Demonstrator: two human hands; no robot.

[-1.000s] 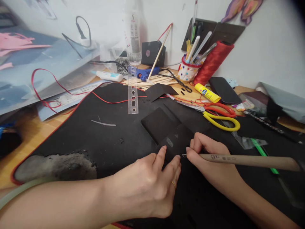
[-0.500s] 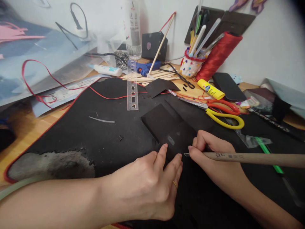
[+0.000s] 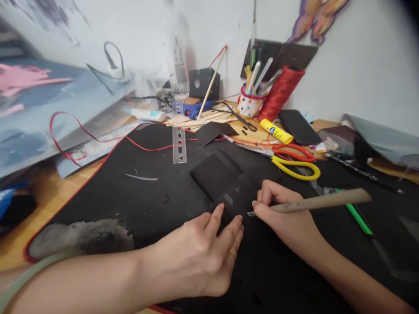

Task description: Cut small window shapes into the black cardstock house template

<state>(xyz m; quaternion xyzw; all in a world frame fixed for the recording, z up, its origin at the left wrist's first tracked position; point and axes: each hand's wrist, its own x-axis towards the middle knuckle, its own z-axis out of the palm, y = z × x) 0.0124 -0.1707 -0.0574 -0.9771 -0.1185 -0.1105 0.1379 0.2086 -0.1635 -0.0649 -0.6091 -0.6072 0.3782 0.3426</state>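
Pinched in my right hand (image 3: 281, 209) is a craft knife with a long grey-brown handle (image 3: 340, 199). Its short slanted blade (image 3: 250, 214) points left, close to my left fingertips. My left hand (image 3: 209, 250) lies with fingers stretched and spread, the tips pressing on a piece of black card (image 3: 214, 176). The card is folded, one raised panel standing toward the upper left, with a small greyish shiny patch (image 3: 228, 199) near my index fingertip. Its lower edge is hard to tell from the black mat beneath.
The black mat (image 3: 108, 192) has a worn grey patch at left. A clear ruler (image 3: 180, 146), another black card piece (image 3: 218, 129), scissors (image 3: 296, 168), a glue stick (image 3: 276, 131) and a green cutter (image 3: 358, 218) surround the hands. Behind stand a pen cup (image 3: 250, 104) and red thread spool (image 3: 281, 92).
The view has tilted up and shifted, so the background sits lower. The knife's handle end has swung up and away, while the blade stays near the left fingertips. The left hand keeps pressing the card.
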